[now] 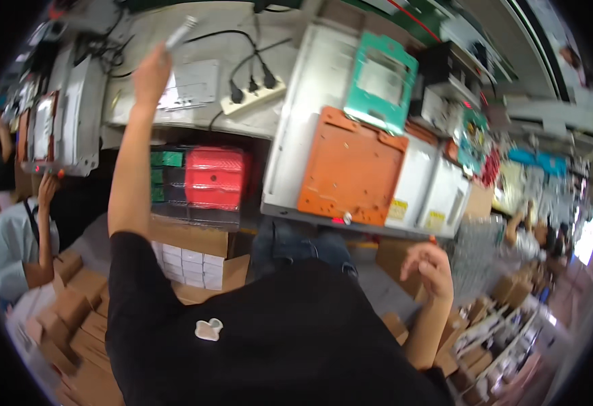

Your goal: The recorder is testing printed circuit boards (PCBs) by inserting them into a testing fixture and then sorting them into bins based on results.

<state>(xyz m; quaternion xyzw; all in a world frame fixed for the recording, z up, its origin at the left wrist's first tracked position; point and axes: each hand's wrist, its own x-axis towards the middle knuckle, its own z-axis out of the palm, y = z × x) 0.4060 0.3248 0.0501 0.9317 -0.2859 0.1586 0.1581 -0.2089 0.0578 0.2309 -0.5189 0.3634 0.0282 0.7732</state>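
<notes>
My left hand (153,71) is stretched out over the far left of the white worktable, closed on a slim white tube-like object (180,34). A flat white sheet or panel with small marks (191,84) lies just right of that wrist. My right hand (428,266) hovers by the front right corner of a white machine (290,162), fingers loosely curled and apart, nothing seen in them. Closest to it is a small orange button (432,238) on the machine's front edge. On the machine's bed lie an orange plate (350,169) and a green frame (381,81) with a rectangular window.
A cream power strip (252,95) with black plugs and cables crosses the table. Below it, red trays (215,177) sit on a shelf above an open carton (235,271) of small white boxes. Cartons (93,335) stack at left. A co-worker (22,243) works farther left.
</notes>
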